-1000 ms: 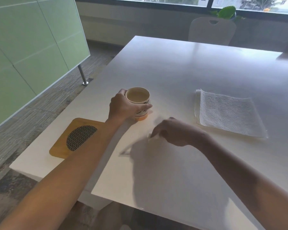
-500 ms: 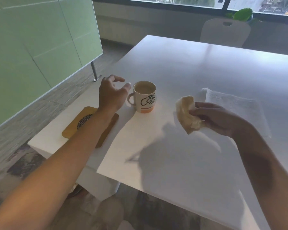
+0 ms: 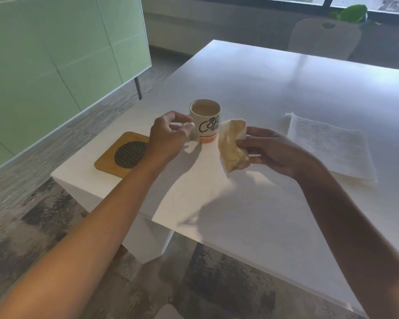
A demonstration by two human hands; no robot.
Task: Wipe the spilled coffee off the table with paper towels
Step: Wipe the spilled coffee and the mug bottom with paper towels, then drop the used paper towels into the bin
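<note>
One full mug at twelve o'clock: my right fingers pinch the soggy towel, my left fingers curl loosely, empty, and could knock it.

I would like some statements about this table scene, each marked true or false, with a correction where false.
1. The right hand holds a crumpled, brown-stained paper towel. True.
2. The mug lies tipped on its side. False: it stands upright, with coffee inside.
3. The mug stands on the wooden coaster. False: it stands on the table, beside the coaster.
4. A stack of clean paper towels lies to the right of the right hand. True.
5. The left hand holds a spoon. False: it is by the mug's handle, no spoon is visible.
</note>
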